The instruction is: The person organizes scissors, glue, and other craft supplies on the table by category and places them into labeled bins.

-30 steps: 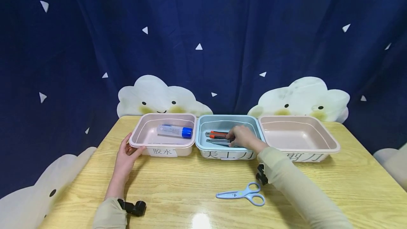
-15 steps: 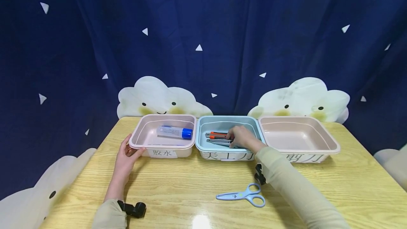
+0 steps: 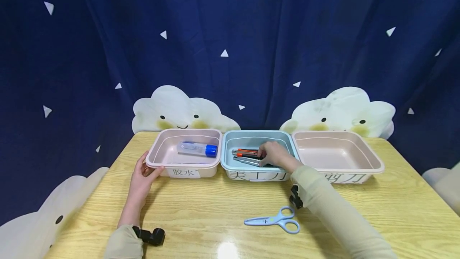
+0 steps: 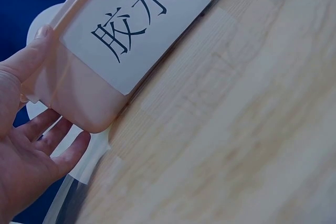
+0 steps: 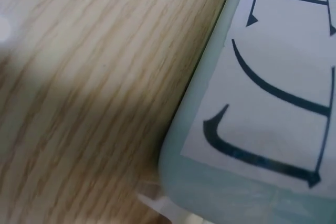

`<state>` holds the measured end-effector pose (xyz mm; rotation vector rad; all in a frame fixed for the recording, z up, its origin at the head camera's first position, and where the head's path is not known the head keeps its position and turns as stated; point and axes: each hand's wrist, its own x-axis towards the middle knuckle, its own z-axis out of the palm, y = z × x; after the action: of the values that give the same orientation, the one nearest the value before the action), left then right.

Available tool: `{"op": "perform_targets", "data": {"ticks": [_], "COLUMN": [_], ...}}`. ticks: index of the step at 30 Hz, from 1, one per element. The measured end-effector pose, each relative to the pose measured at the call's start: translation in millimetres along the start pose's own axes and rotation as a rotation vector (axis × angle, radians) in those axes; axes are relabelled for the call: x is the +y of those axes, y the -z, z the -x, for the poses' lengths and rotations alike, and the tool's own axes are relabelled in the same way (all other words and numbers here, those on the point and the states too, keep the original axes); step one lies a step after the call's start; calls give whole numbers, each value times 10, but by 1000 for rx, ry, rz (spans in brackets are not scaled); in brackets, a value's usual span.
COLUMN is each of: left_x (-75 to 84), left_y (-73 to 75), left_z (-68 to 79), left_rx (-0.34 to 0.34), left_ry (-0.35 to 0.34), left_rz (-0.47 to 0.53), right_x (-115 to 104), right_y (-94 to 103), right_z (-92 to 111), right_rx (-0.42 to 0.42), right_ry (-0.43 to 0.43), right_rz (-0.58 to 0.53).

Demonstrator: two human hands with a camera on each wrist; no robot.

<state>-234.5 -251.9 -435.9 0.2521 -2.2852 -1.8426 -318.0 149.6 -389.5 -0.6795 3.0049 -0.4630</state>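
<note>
My left hand (image 3: 141,177) holds the near left corner of a pink bin (image 3: 155,153); its thumb (image 4: 32,51) lies on the front rim and its fingers bend against the side. A glue bottle (image 3: 192,148) with a blue cap lies in this bin. My right hand (image 3: 274,155) reaches into the middle, pale blue bin (image 3: 230,139) and pinches the right end of a grey utility knife (image 3: 247,160). Another utility knife, with orange parts (image 3: 244,153), lies just behind it. The right wrist view shows only the blue bin's labelled front (image 5: 273,103), not the fingers.
A second pink bin (image 3: 373,159) stands at the right, its inside bare. Light blue scissors (image 3: 273,221) lie on the wooden table (image 3: 201,211) in front of the bins, near my right sleeve. A dark blue curtain (image 3: 230,19) hangs behind the table.
The grey utility knife has shifted slightly under my right fingers and lies at a steeper slant. My left hand stays on the pink bin.
</note>
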Motion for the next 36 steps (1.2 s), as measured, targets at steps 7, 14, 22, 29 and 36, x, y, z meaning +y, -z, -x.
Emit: {"op": "perform_targets", "data": {"ticks": [7,14,22,29,36], "left_x": [1,16,11,2,-2], "left_y": [9,6,-11,-17,-10], "left_z": [-11,-10,-6,-2,-3], "left_rx": [4,8,9,18,12], "left_ry": [3,12,15,12,19], "left_rz": [-9,-12,0,-30,-33], "right_x": [-35,-108,-155,-155,-192], "right_y": [123,236,339,344,322], "right_z": [88,271,530,752,940], "right_rx": [90,161,222,207,208], "right_ry": [38,109,196,236,296], "right_rz": [-97,-133,-140,-125,-95]}}
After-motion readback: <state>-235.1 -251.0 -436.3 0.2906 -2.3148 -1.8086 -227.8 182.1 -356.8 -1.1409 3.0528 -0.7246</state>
